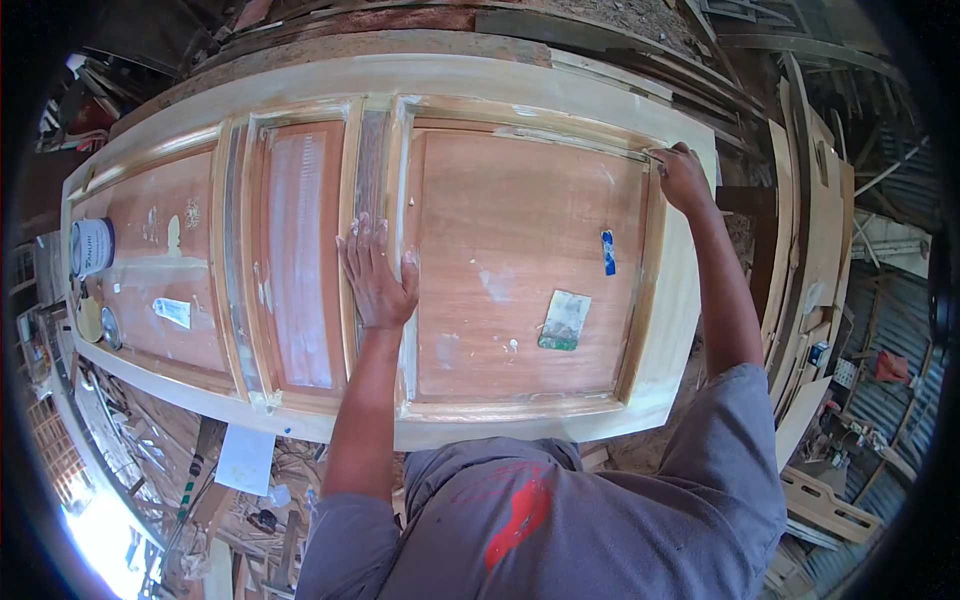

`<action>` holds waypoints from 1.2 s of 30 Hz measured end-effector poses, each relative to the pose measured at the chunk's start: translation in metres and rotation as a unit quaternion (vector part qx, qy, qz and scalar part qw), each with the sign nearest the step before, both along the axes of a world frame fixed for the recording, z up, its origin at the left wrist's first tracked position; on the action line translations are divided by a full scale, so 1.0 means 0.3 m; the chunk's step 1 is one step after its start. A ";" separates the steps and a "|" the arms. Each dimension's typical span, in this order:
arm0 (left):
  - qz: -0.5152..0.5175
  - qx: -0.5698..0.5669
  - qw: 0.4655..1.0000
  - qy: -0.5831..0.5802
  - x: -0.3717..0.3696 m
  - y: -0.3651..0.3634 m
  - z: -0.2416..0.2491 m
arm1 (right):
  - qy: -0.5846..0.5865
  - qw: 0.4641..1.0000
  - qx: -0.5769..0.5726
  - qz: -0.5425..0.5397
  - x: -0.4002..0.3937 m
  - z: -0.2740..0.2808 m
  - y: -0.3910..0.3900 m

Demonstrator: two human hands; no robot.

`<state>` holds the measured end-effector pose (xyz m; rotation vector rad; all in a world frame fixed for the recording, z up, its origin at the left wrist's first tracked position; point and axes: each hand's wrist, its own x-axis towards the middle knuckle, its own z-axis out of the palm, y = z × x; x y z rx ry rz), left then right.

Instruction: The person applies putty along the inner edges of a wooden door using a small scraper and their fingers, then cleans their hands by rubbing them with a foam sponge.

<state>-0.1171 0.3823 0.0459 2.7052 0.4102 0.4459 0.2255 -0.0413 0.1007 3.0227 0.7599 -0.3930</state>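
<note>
A wooden panelled door lies flat in front of me, with pale filler smears along its mouldings and panels. My left hand rests on the divider between the middle and right panels, fingers stretched out and holding nothing. At the far right corner of the right panel, my right hand is closed beside the moulding. A small, thin, dark thing juts from its fingers, too small to name. On the right panel lie a white rectangular piece with a green edge and a small blue-and-white wrapper.
A white tub stands on the left panel, near a white packet, a yellowish disc and a round lid. Boards lean at the right. Planks lie beyond the door, and scraps litter the floor.
</note>
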 end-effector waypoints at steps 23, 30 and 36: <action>0.004 -0.012 1.000 0.008 -0.001 -0.004 -0.006 | 0.021 0.996 0.077 0.038 -0.130 -0.037 0.222; 0.005 -0.010 1.000 0.002 -0.003 0.002 -0.008 | 0.065 0.992 0.091 -0.064 -0.027 0.082 0.248; 0.001 -0.011 1.000 -0.002 -0.001 -0.001 -0.001 | -0.080 0.986 0.145 0.032 -0.165 -0.097 0.220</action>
